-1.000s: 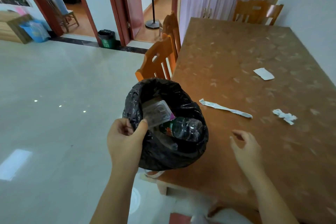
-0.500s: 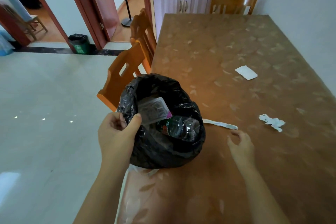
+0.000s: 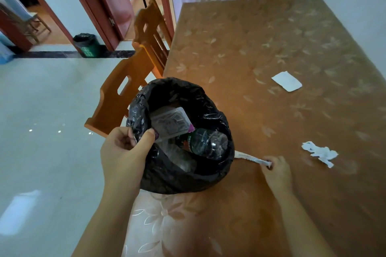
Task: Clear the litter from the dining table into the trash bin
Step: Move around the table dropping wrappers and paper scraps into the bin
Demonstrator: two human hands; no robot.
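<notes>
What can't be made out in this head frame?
Head view only:
- paper strip: left end runs behind the trash bin rim; right end covered by the right hand pinching it.
- bin contents: plastic bottle and clear tray cover whatever lies below.
- bottle label: too blurred to read.
- bin base: hidden by its own bulk; on the table or held up by the left hand, cannot tell.

Left hand (image 3: 123, 153), right hand (image 3: 276, 173), forearms seemingly bare

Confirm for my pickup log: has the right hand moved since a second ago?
Yes: the right hand reached forward to the paper strip, now pinching its end.
</notes>
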